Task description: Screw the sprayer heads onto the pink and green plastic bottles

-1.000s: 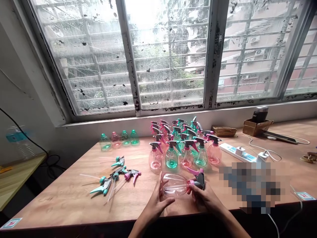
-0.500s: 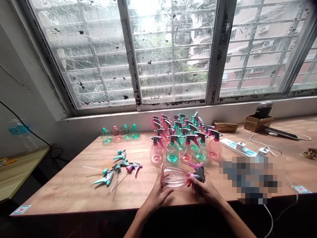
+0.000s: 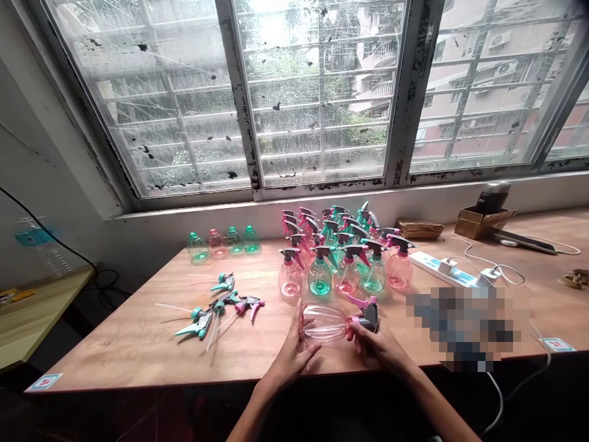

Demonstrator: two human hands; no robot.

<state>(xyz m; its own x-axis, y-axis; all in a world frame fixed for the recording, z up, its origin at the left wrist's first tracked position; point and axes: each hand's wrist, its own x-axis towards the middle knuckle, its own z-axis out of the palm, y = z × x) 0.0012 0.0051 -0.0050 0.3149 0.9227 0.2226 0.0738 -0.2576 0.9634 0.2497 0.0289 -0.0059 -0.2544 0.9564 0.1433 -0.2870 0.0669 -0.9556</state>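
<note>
Between my hands a clear pink spray bottle (image 3: pixel 324 323) lies on its side above the table's front edge, its grey and pink trigger head pointing right. My left hand (image 3: pixel 294 347) is wrapped round the bottle's base. At the neck, my right hand (image 3: pixel 370 344) grips the collar of the trigger head, its fingers partly hidden behind it. Just beyond stands a group of pink and green spray bottles (image 3: pixel 347 276) with trigger heads fitted. Loose trigger heads (image 3: pixel 219 305) with thin tubes lie to the left.
Several headless bottles (image 3: pixel 234 242) stand at the table's back left. To the right are a white power strip (image 3: pixel 442 270) with plugs and cables, a pixelated patch, a flat brown package (image 3: pixel 419 229) and an open carton (image 3: pixel 473 224) holding a dark cylinder. The wooden table (image 3: pixel 138 350) ends close to my forearms.
The view has shifted slightly. Both hands keep their hold on the pink spray bottle, which stays almost in the same place and still lies sideways.
</note>
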